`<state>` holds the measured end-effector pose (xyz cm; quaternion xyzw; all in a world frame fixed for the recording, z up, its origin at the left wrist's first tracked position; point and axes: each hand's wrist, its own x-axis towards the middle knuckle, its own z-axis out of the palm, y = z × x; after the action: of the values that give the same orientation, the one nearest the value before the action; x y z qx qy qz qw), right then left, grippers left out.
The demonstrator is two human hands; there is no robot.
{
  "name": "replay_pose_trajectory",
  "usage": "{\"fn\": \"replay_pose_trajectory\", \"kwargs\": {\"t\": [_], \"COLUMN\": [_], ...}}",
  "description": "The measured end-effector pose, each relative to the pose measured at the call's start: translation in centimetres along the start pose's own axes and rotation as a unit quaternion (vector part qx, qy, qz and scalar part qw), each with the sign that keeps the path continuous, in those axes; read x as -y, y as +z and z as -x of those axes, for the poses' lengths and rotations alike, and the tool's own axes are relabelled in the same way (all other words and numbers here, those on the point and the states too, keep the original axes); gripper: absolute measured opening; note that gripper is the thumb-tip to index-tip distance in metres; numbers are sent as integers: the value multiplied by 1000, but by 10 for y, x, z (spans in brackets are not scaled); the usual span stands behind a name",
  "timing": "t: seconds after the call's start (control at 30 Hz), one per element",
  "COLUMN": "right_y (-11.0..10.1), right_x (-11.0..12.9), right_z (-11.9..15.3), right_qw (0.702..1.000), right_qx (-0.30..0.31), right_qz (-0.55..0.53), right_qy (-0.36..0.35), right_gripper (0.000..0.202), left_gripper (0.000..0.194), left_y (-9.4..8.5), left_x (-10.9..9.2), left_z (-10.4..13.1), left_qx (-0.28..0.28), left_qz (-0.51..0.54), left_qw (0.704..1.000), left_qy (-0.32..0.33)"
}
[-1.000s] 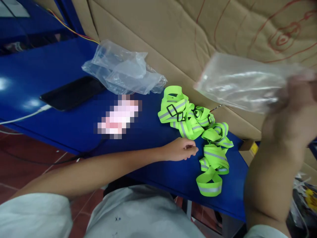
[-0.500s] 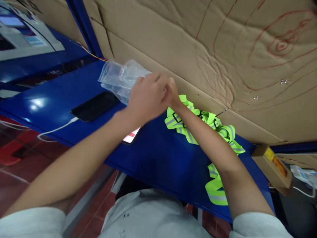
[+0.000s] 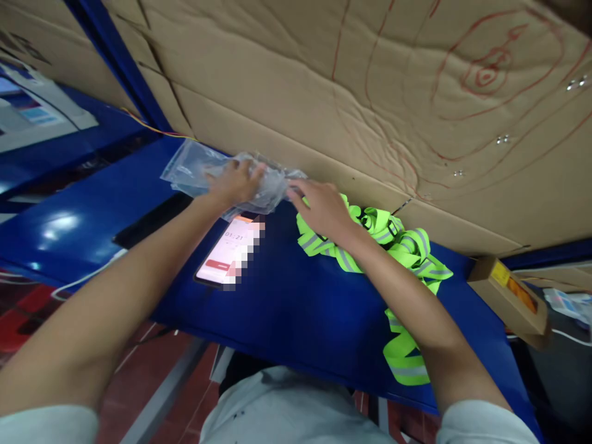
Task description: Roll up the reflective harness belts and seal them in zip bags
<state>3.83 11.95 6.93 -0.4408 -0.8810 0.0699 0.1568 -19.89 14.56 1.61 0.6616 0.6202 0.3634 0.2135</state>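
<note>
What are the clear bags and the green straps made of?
The clear bags look like thin, glossy plastic: crinkled, with pale shine. The green straps seem like matte fabric, maybe nylon, since they loop and fold softly, though no weave shows.

We find the bags glossy, crinkled clear plastic; the straps apparently cloth; the table smooth and glossy; the panel matt, wrinkled cardboard; the box smoother matt cardboard.
</note>
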Motion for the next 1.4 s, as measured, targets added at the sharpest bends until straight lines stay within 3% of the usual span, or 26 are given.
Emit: {"fn": "replay_pose_trajectory", "kwargs": {"t": [0.13, 0.23, 0.3, 0.47, 0.63, 0.73, 0.83, 0.93, 1.03, 1.4], "right_y": [-44, -46, -37, -21, -33, -34, -25, -13, -5, 5], "right_x": [-75, -133, -154, -153, -161, -177, -186, -185, -185, -204], "right_z": [67, 102, 113, 123, 121, 112, 106, 107, 108, 91], "right_qw": [993, 987, 986, 984, 972, 959, 950, 948, 947, 947], "right_qx": [-69, -59, -40, -14, 0, -18, -16, -26, -36, -48], "right_qz": [-1, -43, -62, -97, -143, -164, -184, -192, -196, -216], "right_qy": [96, 145, 148, 148, 186, 231, 251, 253, 251, 233], "right_gripper": [47, 43, 42, 39, 48, 49, 48, 49, 50, 48], "left_gripper": [54, 59, 65, 79, 71, 57, 57, 58, 58, 56], "left_y": [-12, -8, -2, 6, 15, 38, 70, 97, 112, 115], "left_x": [-17, -28, -31, -36, -60, -75, -85, -90, -92, -86], "left_z": [0, 5, 7, 14, 42, 58, 68, 76, 85, 95], "left_qx": [-72, -119, -113, -49, -36, 4, 45, 72, 78, 48], "left_qz": [-61, -109, -117, -146, -230, -211, -192, -197, -204, -213], "left_qw": [996, 985, 985, 988, 972, 967, 956, 946, 945, 940], "left_qy": [2, 54, 50, -10, 34, 144, 219, 248, 245, 262]}}
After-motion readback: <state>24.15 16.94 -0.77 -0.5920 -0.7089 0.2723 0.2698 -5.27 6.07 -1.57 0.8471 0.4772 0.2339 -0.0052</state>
